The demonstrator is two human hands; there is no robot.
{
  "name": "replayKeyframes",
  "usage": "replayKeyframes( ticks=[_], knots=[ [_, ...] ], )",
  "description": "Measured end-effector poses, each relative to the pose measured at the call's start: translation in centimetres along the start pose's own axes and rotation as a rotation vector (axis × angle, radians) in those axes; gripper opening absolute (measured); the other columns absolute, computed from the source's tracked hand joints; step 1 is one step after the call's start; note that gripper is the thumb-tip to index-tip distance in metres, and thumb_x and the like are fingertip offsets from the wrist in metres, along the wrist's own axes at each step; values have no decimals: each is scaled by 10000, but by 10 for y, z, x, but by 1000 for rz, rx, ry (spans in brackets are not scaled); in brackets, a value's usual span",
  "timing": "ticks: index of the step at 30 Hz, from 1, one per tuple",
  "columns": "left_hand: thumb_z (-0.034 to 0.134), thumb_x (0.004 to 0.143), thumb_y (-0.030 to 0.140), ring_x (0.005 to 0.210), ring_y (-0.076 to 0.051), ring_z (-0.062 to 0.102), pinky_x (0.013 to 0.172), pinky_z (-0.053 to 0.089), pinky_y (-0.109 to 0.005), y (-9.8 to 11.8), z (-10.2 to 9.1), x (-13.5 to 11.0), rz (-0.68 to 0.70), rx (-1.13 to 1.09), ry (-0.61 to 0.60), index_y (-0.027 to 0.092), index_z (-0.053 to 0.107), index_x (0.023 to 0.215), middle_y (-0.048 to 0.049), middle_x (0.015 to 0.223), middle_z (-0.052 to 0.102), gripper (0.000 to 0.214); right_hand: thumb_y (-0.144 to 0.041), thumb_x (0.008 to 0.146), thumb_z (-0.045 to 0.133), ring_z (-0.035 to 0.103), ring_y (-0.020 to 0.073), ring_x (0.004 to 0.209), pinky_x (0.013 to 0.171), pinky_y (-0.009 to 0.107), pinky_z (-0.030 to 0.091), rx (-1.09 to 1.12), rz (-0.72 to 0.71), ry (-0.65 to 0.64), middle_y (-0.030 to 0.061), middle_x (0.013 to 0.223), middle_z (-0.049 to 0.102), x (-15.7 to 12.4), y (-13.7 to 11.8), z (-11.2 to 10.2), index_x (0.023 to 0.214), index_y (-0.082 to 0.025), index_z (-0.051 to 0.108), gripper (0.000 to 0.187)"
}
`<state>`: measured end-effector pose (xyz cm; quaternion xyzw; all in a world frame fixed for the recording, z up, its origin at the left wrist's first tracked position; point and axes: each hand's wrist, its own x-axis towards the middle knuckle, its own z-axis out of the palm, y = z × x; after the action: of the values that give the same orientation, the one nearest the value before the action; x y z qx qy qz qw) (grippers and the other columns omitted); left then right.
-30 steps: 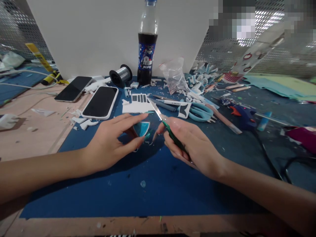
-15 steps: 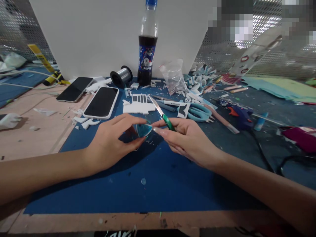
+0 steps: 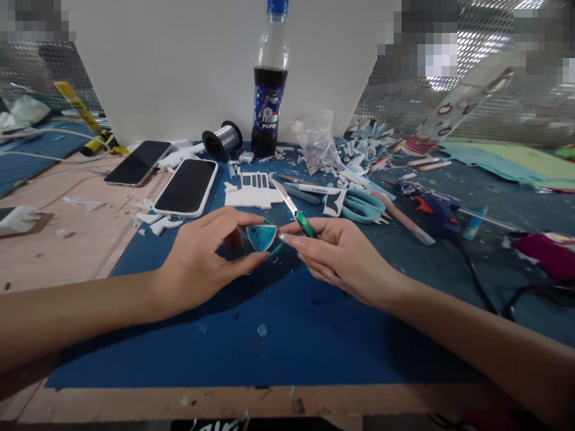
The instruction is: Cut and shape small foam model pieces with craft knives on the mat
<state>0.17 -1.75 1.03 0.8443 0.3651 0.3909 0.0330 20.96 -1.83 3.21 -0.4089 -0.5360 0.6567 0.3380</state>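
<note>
My left hand (image 3: 195, 251) pinches a small blue piece (image 3: 261, 237) between thumb and fingers. The piece has a half-round face with a pale rim, and part of it is hidden behind the fingers. In my right hand (image 3: 344, 251) is a green-handled knife (image 3: 304, 224), its silver blade pointing away and to the left. The right thumb and fingertip come close to the blue piece's right edge; whether they touch it I cannot tell. Both hands are above a blue mat (image 3: 215, 353). Just beyond them lies a white cut-out piece (image 3: 251, 196) with dark slots.
Blue-handled scissors (image 3: 359, 206) lie behind my right hand. Two phones (image 3: 186, 187), a wire spool (image 3: 223, 141) and a Pepsi bottle (image 3: 268, 114) stand or lie farther back. A glue gun (image 3: 438, 211) with its cable is at right, near foam scraps (image 3: 366, 143).
The blue piece has turned in my left fingers, so more of its half-round face shows. My right hand keeps hold of the knife, almost unmoved.
</note>
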Motion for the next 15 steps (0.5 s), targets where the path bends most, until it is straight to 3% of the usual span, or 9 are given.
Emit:
replayKeyframes(
  ticks=[15],
  knots=[
    [687, 860, 321, 591, -83, 565, 563, 497, -168, -1, 1, 2, 8, -9, -31, 79, 685, 987, -38, 781, 633, 273, -249, 856, 652, 257, 22, 319, 343, 195, 182, -68, -5, -8, -121, 375, 391, 0, 0, -2, 897, -107, 648, 147]
  ],
)
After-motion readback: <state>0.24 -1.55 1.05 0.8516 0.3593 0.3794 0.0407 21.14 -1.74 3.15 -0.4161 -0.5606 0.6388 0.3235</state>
